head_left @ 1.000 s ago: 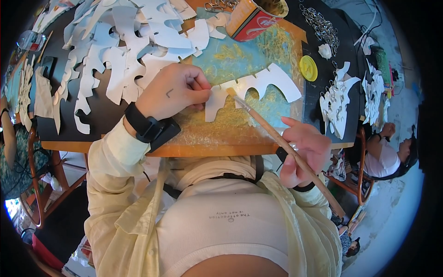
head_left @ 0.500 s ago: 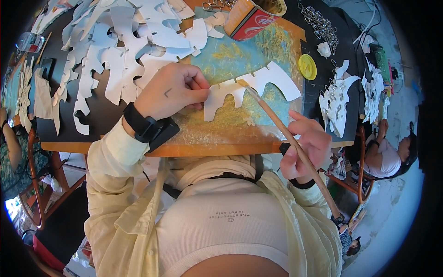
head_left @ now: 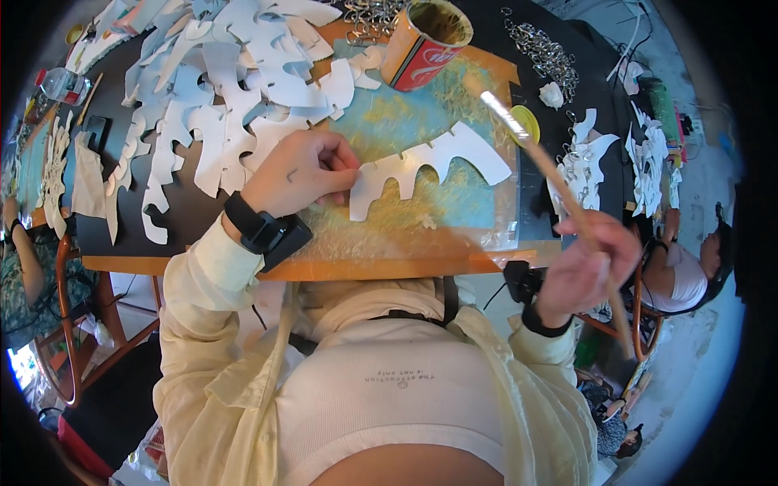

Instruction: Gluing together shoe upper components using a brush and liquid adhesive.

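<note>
My left hand (head_left: 301, 172) pinches the left end of a white, curved cut-out piece (head_left: 425, 162) with scalloped notches along its lower edge. The piece lies over a glue-smeared, blue-green work mat (head_left: 466, 212). In my right hand (head_left: 585, 266) is a long wooden-handled brush (head_left: 559, 180), raised off the piece, its bristle end pointing up and to the left. Motion blurs the brush and partly this hand. Beyond the piece stands a red and yellow tin (head_left: 421, 57), smeared inside, and a yellow lid (head_left: 525, 124) lies to its right.
Overlapping white cut-outs (head_left: 223, 97) cover the table's left side. Metal chains and rings (head_left: 545, 53) lie at the far right, above more white pieces (head_left: 579, 162). A clear bottle (head_left: 63, 86) lies far left. Other people sit to both sides, one in a white shirt (head_left: 677, 287).
My right hand has lifted the brush off the white piece and moved right. The left hand keeps its pinch, and the piece appears slightly lower and further left.
</note>
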